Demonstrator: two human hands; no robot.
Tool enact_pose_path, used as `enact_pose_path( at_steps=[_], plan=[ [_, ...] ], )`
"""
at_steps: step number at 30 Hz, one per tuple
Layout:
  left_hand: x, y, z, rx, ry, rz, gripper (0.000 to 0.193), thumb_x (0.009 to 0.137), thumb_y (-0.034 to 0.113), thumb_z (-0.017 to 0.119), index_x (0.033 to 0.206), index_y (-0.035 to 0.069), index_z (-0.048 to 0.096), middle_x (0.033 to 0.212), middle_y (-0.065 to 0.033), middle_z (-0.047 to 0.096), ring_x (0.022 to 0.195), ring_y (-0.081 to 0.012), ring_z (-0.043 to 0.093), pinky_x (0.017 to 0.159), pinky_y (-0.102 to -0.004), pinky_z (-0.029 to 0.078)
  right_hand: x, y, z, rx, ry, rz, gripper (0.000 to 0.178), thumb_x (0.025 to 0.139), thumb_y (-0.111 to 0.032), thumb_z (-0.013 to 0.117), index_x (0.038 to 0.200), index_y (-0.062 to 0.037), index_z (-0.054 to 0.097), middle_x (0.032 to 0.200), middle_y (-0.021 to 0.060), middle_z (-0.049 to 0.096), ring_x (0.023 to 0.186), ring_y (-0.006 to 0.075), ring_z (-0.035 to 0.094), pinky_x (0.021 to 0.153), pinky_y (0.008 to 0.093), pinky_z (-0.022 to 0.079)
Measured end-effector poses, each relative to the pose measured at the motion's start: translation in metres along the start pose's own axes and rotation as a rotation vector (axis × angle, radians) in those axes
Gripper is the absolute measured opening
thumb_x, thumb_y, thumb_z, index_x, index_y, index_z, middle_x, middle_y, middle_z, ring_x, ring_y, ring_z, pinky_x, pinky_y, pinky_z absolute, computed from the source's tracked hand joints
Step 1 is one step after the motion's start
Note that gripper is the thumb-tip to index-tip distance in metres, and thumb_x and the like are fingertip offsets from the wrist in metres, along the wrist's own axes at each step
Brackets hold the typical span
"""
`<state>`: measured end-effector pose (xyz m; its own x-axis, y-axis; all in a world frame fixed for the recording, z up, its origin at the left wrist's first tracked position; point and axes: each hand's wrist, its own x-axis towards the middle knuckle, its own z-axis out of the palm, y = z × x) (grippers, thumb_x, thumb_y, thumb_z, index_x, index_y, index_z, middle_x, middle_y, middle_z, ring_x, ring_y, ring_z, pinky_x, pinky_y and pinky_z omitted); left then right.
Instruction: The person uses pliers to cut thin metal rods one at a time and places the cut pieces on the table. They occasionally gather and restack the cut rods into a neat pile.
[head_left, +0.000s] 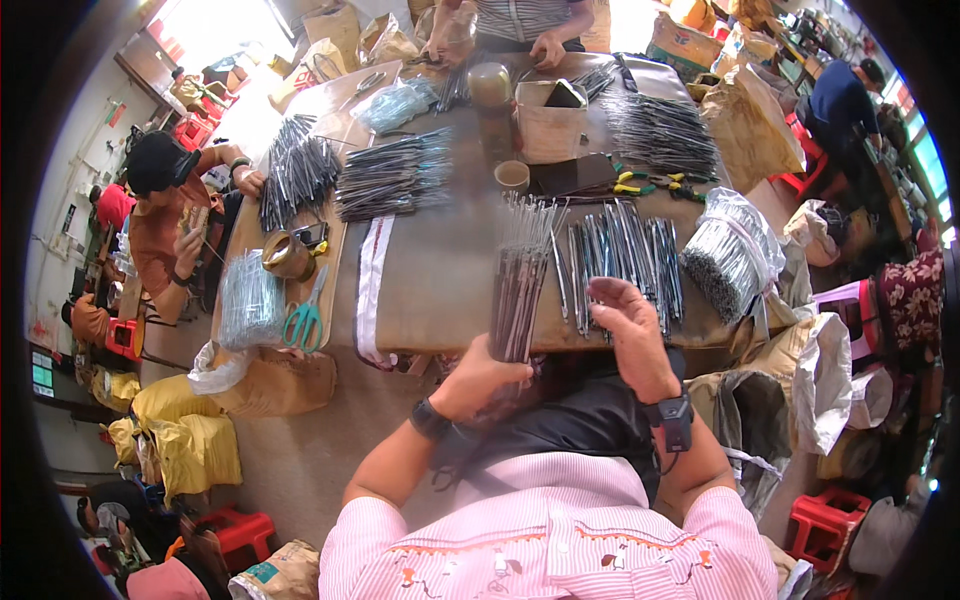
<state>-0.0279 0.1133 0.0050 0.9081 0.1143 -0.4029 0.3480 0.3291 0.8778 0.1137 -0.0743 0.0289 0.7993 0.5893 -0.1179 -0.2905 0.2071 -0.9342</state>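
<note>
Upright at the table's near edge stands a bundle of thin metal rods, and my left hand is wrapped around its lower end. My right hand is raised to the right of the bundle, apart from it, fingers spread and slightly curled with nothing in them. Beyond that hand, a row of similar rods lies side by side on the brown table. A plastic-wrapped bundle of rods sits farther right. What the rods are for cannot be told.
Scissors with teal handles, a tape roll and a wrapped rod bundle are at the left. Pliers, a paper cup and a white bin stand farther back. Co-workers sit left and across.
</note>
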Motion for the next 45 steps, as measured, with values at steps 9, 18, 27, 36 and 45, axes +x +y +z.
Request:
enact_pose_path(
  at_steps=[9,18,27,36,45],
  plan=[
    [-0.025,0.013,0.007,0.146,0.019,-0.094,0.030,0.074,-0.003,0.066,0.103,-0.001,0.058,0.080,-0.0059,0.061,0.068,-0.0153,0.061,0.060,-0.0290,0.051,-0.011,-0.042,-0.064,0.064,0.174,-0.270,0.020,0.089,-0.001,0.055,0.108,-0.0007,0.061,0.116,0.0102,0.063,0.107,0.0180,0.059,0.096,0.0313,0.045],
    [-0.038,0.014,0.011,0.843,0.284,0.240,0.037,0.069,0.002,0.072,0.103,-0.001,0.057,0.085,-0.0125,0.067,0.072,-0.0225,0.065,0.067,-0.0325,0.051,-0.032,-0.057,-0.087,0.126,0.219,-0.317,0.014,0.090,-0.005,0.058,0.102,-0.0009,0.063,0.120,0.0129,0.062,0.112,0.0193,0.058,0.098,0.0325,0.044],
    [-0.046,0.028,0.000,1.395,0.424,0.426,0.044,0.064,0.008,0.078,0.102,0.003,0.055,0.086,-0.0186,0.064,0.081,-0.0404,0.063,0.069,-0.0452,0.051,-0.056,-0.052,-0.061,-0.122,0.142,-0.297,0.009,0.084,-0.004,0.068,0.093,-0.0002,0.068,0.129,0.0108,0.054,0.104,0.0120,0.055,0.090,0.0248,0.042],
    [-0.049,0.036,-0.001,1.572,0.437,0.550,0.047,0.062,0.010,0.080,0.101,0.003,0.054,0.083,-0.0148,0.060,0.079,-0.0364,0.062,0.067,-0.0436,0.050,-0.059,-0.044,-0.038,-0.661,0.036,-0.437,0.014,0.075,-0.012,0.076,0.087,-0.0064,0.073,0.131,0.0155,0.055,0.133,0.0329,0.041,0.108,0.0406,0.034],
    [-0.049,0.040,-0.004,1.583,0.437,0.601,0.039,0.069,0.008,0.075,0.102,0.001,0.054,0.083,-0.0175,0.061,0.078,-0.0395,0.062,0.066,-0.0459,0.049,-0.058,-0.033,-0.025,-0.749,0.032,-0.453,0.012,0.077,-0.010,0.075,0.087,-0.0043,0.072,0.132,0.0142,0.056,0.133,0.0317,0.042,0.110,0.0434,0.030]
  ],
)
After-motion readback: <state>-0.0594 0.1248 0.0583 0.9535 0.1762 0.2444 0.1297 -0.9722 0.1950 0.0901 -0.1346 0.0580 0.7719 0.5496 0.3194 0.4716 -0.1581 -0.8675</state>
